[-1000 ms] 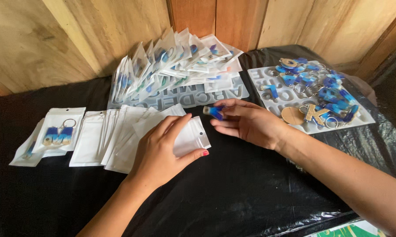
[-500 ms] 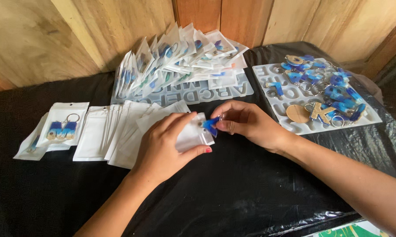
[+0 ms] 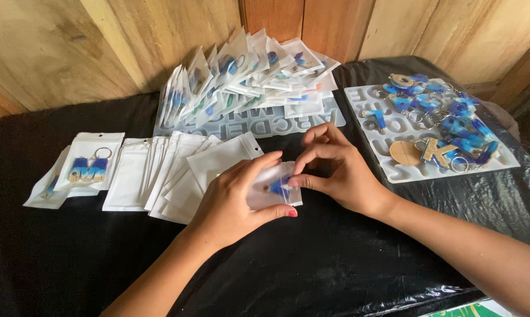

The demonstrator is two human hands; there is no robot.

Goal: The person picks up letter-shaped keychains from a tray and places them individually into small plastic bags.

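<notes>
Bare forearms, red-painted nails on left hand [image 3: 233,202]

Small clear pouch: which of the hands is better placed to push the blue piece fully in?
Right, probably. The right hand already pinches the blue piece at the small clear pouch mouth, while the left hand grips the pouch body, steadying it.

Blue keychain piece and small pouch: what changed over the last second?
The right hand carried the blue keychain piece leftward into the small clear pouch, which the left hand lifted off the stack of empty pouches and holds. The filled pouches and the letter mould tray stayed put.
</notes>
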